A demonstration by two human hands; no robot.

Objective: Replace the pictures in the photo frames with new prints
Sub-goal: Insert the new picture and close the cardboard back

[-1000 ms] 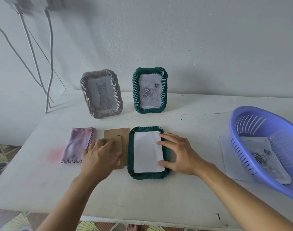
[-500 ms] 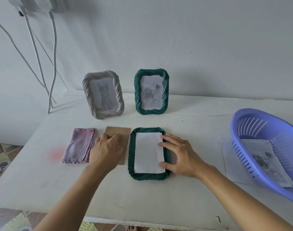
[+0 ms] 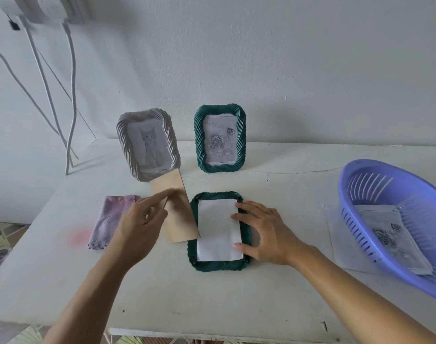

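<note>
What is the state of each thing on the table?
Backing board: held tilted, pinched by left hand.
Lying green frame: face down, back open, white paper inside.
Right hand: rests on the paper.
Grey frame: upright, cat picture.
Standing green frame: upright, rose picture.
Cloth: folded.

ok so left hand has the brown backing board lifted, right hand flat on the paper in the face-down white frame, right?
Not quite. The head view shows the face-down frame is green, not white. The left hand does hold the backing board up; the right hand rests on the paper.
</note>
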